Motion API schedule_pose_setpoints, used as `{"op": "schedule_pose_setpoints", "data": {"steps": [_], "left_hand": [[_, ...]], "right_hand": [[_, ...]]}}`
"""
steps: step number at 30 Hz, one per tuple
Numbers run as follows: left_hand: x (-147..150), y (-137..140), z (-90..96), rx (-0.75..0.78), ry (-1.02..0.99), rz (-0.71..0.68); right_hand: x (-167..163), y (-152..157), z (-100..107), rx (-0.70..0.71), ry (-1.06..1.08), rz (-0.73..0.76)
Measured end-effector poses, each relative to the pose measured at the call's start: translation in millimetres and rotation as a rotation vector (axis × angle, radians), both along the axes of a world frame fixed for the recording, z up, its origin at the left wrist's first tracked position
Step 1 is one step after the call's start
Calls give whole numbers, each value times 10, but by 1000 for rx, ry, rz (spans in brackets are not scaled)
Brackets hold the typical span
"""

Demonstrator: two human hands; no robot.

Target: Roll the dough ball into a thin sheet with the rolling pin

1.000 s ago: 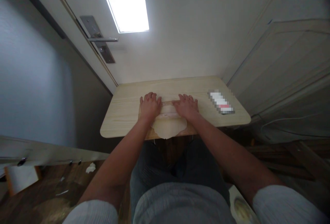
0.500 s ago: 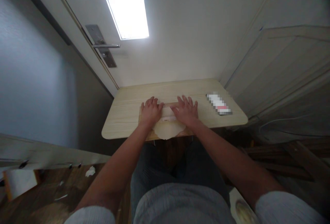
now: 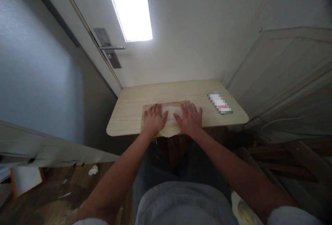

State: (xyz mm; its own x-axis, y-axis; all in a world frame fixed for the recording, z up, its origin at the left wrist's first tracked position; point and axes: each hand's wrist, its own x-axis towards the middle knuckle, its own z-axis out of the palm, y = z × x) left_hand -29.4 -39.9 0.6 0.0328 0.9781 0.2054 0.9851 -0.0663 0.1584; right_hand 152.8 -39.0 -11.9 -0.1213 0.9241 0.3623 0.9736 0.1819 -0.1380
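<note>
A pale, thin, rounded sheet that looks like dough (image 3: 171,114) lies on a wooden board (image 3: 145,110) at the table's front edge. Its near part reaches to or over the board's front edge. My left hand (image 3: 155,118) rests on the sheet's left side, palm down, fingers stretched forward and thumb pointing inward. On the right side my right hand (image 3: 190,118) lies the same way, fingers spread. A faint pale band crosses the sheet between the thumbs; whether it is a fold or a rolling pin under the palms, I cannot tell.
The boards rest on a light wooden table (image 3: 129,107) against a white door with a metal handle (image 3: 112,48). A blurred-out phone-like object (image 3: 220,103) lies on the table's right. A bowl-like container (image 3: 245,213) stands low beside me. Crumpled white paper (image 3: 93,170) is on the floor.
Both hands have drawn back toward me across the sheet, showing more of its far part and the board's far edge. The view has shifted slightly.
</note>
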Motion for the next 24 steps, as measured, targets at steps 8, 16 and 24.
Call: {"op": "schedule_pose_setpoints", "data": {"steps": [8,16,24], "left_hand": [[47,-247,-1,12,10,12],[32,-126,19,-11,15,22],[-17,124,51,-21,-11,-10]], "right_hand": [[35,-262,-63,-4,3,26],[16,-181,0,-69,-17,36],[-37,107,57,-124,-13,28]]}}
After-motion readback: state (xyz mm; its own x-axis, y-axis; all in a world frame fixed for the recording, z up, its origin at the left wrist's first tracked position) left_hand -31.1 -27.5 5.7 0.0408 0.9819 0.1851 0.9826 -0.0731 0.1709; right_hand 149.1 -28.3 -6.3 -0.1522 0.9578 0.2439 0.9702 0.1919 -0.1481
